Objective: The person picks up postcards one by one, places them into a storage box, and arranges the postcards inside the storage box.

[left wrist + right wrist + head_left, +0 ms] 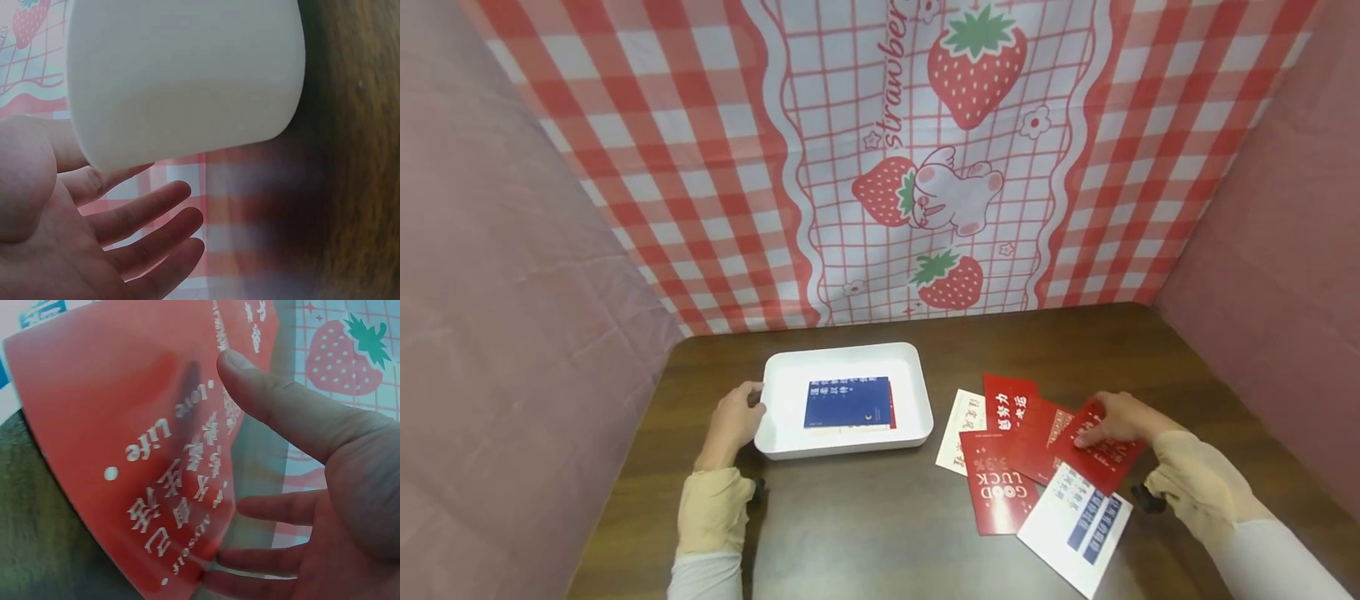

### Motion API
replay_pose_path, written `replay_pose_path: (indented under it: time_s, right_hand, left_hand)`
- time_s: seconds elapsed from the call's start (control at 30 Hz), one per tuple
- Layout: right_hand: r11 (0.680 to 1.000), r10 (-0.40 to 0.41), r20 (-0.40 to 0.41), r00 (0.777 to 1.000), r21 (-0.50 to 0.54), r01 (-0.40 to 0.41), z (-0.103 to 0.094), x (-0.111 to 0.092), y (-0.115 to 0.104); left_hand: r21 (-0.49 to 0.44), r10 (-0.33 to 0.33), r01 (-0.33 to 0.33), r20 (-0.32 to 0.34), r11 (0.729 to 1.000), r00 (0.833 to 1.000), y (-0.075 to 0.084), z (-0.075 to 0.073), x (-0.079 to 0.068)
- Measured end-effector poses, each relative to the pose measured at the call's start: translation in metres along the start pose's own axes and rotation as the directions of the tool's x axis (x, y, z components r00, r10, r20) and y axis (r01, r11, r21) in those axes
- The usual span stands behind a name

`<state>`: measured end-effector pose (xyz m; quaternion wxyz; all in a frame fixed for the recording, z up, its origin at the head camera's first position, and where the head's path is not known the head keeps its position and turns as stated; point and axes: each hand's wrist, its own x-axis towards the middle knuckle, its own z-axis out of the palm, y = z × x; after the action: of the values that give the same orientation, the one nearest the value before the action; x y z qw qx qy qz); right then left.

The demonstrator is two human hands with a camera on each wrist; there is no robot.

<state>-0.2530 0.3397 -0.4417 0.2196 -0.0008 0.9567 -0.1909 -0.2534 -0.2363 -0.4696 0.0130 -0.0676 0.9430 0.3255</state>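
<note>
My left hand [735, 425] is at the left rim of a white tray [844, 451]. In the left wrist view its thumb and forefinger reach the rim of the tray [187, 69], while the other fingers stay loosely extended. On the tray floor lies a dark blue card [846, 403] on top of other cards, whose red and cream edges peek out. My right hand [1120, 421] pinches a red card [1108, 467] at the right of the spread cards. The right wrist view shows the thumb on the printed face of this red card [119, 381] and fingers along its edge.
Left of the right hand, overlapping cards lie on the brown table [850, 525]: a cream card [955, 442], a red GOOD LUCK card [996, 500], other red cards and a white card with blue bands [1063, 546]. A strawberry-print cloth [925, 275] hangs behind.
</note>
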Motion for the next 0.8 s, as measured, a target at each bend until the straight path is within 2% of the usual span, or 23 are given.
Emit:
replay_pose_path:
  time_s: [0.33,0.63,0.8]
  right_hand:
    - [0.996,0.044,-0.035,0.998,-0.073,-0.046,0.008,0.001,0.000]
    - [0.992,0.023,-0.071,0.997,-0.122,-0.031,0.006,0.008,0.001]
    - [0.987,-0.026,-0.147,0.989,-0.161,0.002,0.012,0.013,0.010]
  left_hand:
    - [-0.032,-0.025,0.025,0.000,0.999,1.000,0.000,0.001,-0.001]
    - [-0.028,-0.041,0.042,0.006,0.999,0.999,0.001,0.000,-0.001]
    - [-0.021,-0.034,0.034,0.013,0.999,0.999,0.001,0.000,0.000]
